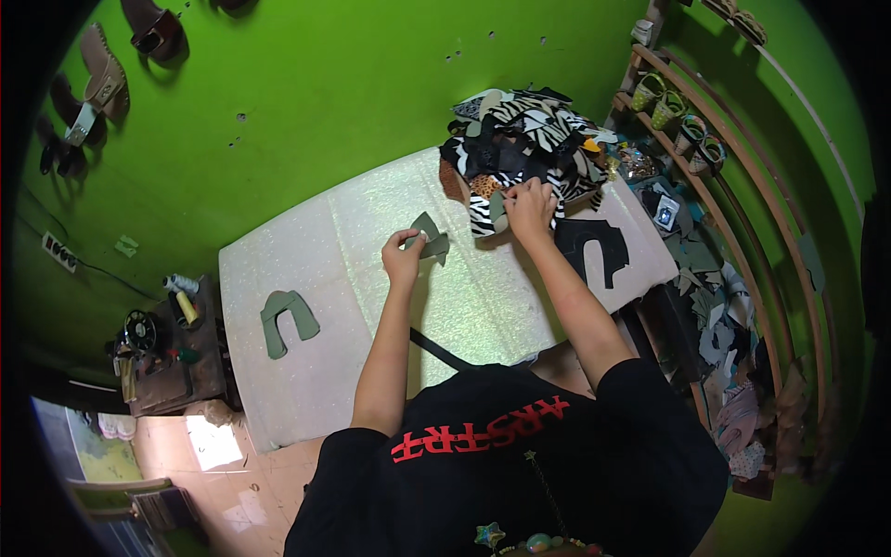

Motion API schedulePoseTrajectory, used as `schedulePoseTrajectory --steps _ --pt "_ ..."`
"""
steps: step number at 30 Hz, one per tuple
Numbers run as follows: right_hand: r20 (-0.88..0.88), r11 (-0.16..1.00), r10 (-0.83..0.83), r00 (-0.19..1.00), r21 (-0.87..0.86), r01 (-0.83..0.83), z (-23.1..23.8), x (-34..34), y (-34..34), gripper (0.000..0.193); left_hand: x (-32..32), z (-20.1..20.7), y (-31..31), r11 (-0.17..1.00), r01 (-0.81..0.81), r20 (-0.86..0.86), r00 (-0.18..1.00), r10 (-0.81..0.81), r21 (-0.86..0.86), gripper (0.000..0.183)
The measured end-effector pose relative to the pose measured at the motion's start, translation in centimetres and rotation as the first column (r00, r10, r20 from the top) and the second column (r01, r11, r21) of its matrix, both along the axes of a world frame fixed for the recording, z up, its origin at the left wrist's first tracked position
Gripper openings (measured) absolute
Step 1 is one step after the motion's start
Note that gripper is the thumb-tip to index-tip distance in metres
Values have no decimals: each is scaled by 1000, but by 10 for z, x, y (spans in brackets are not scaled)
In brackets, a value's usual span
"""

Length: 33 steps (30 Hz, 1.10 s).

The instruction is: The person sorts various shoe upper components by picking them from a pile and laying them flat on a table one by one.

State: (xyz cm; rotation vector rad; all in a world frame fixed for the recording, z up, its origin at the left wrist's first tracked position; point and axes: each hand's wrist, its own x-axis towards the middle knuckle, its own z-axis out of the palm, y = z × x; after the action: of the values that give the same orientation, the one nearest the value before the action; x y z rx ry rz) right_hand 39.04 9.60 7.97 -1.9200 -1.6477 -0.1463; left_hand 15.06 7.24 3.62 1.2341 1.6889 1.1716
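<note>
my left hand pinches a dark green piece, left of the heap of cut pieces, likely by its edge to leave the rest uncovered; my right hand is curled at the heap's near edge, by a small green scrap, gripped or not i cannot tell; a green arched piece lies well left of the heap, perhaps apart so it won't mix in; a black cut-out piece lies at its near right.
</note>
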Motion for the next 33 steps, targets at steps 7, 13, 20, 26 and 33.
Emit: schedulePoseTrajectory --steps 7,13,20,26,33 --pt "-510 900 434 742 273 -339 6 -51 5 5 -66 60 -33 973 76 450 877 -169 219 26" --pt "-853 710 417 315 89 -699 -12 -158 3 11 -147 70 -62 981 93 542 823 -172 171 22" --pt "-969 356 231 87 1 -934 -49 -304 -51 26 -236 68 -108 996 -29 531 847 -19 81 18" --pt "-945 208 310 100 -36 -977 -60 -386 -79 19 -327 33 -140 988 -145 567 810 153 -59 25" --pt "-852 526 349 390 -166 -834 -88 -431 -58 10 -394 -14 -145 995 53 862 505 48 -87 35"
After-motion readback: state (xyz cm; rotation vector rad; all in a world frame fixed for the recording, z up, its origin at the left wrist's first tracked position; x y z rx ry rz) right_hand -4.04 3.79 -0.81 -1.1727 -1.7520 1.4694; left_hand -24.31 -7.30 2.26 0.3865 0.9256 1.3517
